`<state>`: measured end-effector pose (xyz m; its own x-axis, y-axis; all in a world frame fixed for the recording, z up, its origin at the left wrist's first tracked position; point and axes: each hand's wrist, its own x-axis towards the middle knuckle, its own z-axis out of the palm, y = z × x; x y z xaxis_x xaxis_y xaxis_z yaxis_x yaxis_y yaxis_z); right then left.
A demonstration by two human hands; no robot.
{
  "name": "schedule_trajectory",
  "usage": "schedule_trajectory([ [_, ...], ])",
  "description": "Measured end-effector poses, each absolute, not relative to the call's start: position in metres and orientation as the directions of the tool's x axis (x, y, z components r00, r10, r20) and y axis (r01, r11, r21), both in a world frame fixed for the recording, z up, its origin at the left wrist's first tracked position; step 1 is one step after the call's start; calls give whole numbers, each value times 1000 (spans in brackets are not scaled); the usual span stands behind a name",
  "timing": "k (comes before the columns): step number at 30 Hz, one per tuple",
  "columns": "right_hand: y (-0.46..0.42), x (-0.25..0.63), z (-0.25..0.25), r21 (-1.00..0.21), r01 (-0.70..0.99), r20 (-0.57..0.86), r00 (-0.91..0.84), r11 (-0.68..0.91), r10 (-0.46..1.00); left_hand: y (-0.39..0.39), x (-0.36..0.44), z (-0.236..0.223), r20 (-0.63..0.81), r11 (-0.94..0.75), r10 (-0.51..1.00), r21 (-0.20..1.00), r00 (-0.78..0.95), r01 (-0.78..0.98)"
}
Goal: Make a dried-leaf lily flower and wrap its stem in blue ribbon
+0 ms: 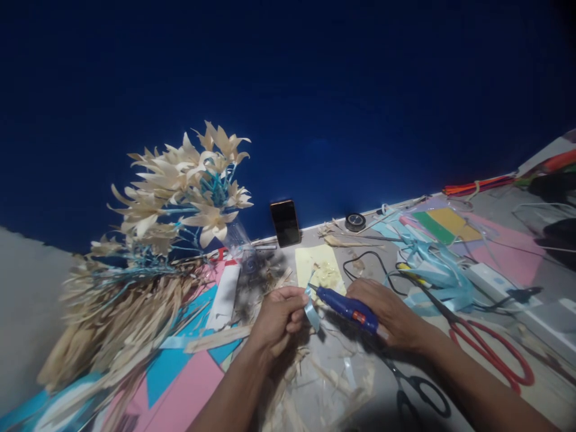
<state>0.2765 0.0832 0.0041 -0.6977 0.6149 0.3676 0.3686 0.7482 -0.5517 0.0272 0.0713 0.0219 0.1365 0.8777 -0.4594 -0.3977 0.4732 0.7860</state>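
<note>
Pinched between the fingers of my left hand [282, 312] is a short light-blue ribbon [311, 313], its loose end hanging down. My right hand [382, 309] wraps round a blue glue gun [346, 307], whose nozzle points left at the ribbon near my left fingertips. Whether the nozzle touches the ribbon I cannot tell. Behind them lies a pale yellow sheet [310, 258] with lumpy dried glue on it. Below my right hand are black-handled scissors [423, 390], partly hidden by the arm.
Cream artificial flowers [180, 192] with blue stems stand at left, above dry husk strips [108, 318]. A phone [285, 225] leans on the dark blue wall. Red-handled scissors [490, 348], heaped blue ribbon [441, 276] and a white power strip [495, 285] lie at right. Scraps litter the front.
</note>
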Motion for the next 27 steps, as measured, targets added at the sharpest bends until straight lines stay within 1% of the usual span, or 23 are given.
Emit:
schedule_trajectory([
  [4, 83, 277, 4, -581, 365, 346, -698, 727, 627, 72, 26, 21, -456, 473, 878, 783, 144, -404],
  [7, 83, 277, 4, -577, 374, 367, -675, 726, 640, 72, 26, 21, -459, 476, 876, 780, 146, -405],
  [11, 84, 277, 4, -588, 380, 327, -695, 714, 640, 72, 27, 20, -466, 481, 873, 775, 144, -410],
  [14, 85, 276, 4, -573, 400, 347, -672, 715, 654, 72, 27, 17, -469, 499, 864, 758, 181, -419],
  [17, 85, 276, 4, -576, 366, 348, -699, 731, 624, 72, 26, 16, -464, 506, 861, 743, 209, -437],
  [19, 85, 278, 3, -556, 373, 337, -716, 743, 611, 73, 25, 16, -457, 502, 864, 738, 213, -452],
  [21, 88, 283, 2, -487, 435, 335, -707, 757, 622, 72, 23, 17, -448, 497, 867, 734, 219, -463],
  [23, 94, 291, 0, -364, 558, 328, -672, 745, 664, 71, 22, 18, -435, 492, 870, 733, 233, -469],
  [25, 105, 301, -3, -208, 703, 302, -615, 680, 728, 68, 20, 21, -421, 488, 873, 732, 248, -475],
  [27, 117, 311, -7, -71, 807, 266, -551, 586, 791, 64, 20, 25, -410, 483, 875, 730, 256, -483],
])
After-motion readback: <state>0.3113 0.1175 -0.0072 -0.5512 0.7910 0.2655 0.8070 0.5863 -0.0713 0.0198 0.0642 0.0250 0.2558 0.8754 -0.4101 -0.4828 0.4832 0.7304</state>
